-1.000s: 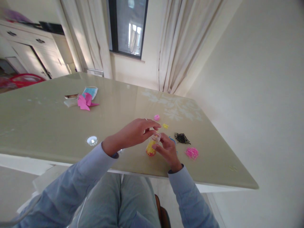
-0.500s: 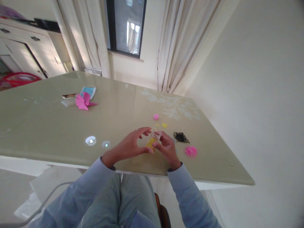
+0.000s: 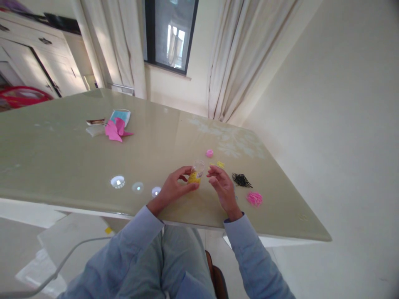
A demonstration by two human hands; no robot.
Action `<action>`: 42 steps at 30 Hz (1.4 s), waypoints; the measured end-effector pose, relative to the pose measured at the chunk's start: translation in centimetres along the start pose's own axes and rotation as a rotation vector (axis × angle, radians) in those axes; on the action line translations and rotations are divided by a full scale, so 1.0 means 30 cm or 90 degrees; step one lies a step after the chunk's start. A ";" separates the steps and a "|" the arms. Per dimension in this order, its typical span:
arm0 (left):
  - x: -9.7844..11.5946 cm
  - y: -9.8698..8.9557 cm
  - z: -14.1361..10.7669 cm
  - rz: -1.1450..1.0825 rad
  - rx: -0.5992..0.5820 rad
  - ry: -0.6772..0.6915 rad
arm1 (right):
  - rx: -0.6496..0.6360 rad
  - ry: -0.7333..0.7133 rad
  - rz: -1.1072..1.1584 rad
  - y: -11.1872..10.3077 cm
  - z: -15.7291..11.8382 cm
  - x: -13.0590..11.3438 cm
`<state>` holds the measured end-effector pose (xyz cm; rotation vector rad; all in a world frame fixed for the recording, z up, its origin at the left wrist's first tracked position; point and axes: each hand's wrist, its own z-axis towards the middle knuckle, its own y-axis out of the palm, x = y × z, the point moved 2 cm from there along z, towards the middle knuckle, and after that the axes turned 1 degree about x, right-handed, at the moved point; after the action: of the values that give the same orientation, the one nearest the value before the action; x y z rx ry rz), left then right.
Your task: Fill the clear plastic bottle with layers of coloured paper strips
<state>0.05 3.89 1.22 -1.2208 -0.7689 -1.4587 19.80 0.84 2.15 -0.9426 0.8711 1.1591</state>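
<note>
On the counter point(image 3: 162, 141), piles point(image 3: 242, 180) lay right of the jar point(image 3: 195, 176); a cap point(image 3: 209, 153) lay behind it, slightly right; a face mask point(image 3: 122, 115) far left.

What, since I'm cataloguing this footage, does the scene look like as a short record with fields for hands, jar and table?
Left hand: holding the small jar
Right hand: beside the jar, apart from it; whether it holds anything is too small to tell
Jar: clear, no lid on, yellow contents
Table, right side: loose yellow pieces, black pile, pink pile, round pink piece
Table, far left: pink sheet-like item, blue mask
</note>
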 end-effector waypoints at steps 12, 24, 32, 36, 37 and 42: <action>-0.032 -0.050 -0.012 -0.084 0.014 -0.079 | -0.188 0.095 -0.627 -0.184 0.229 0.036; -0.035 -0.046 -0.013 -0.015 0.039 -0.059 | -0.335 0.080 -0.748 -0.083 0.317 0.082; -0.047 -0.049 -0.012 -0.006 0.040 -0.065 | -0.323 0.081 -0.777 -0.101 0.310 0.108; -0.050 -0.051 -0.010 0.010 0.037 -0.059 | -0.283 0.086 -0.778 -0.172 0.326 0.117; -0.048 -0.051 -0.010 0.010 0.038 -0.058 | -0.271 0.089 -0.780 -0.196 0.332 0.119; -0.045 -0.047 -0.010 0.012 0.035 -0.063 | -0.240 0.089 -0.782 -0.280 0.367 0.131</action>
<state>-1.47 4.39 0.06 -1.2630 -0.8567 -1.3616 29.58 11.27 3.77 -1.5471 0.0472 0.1692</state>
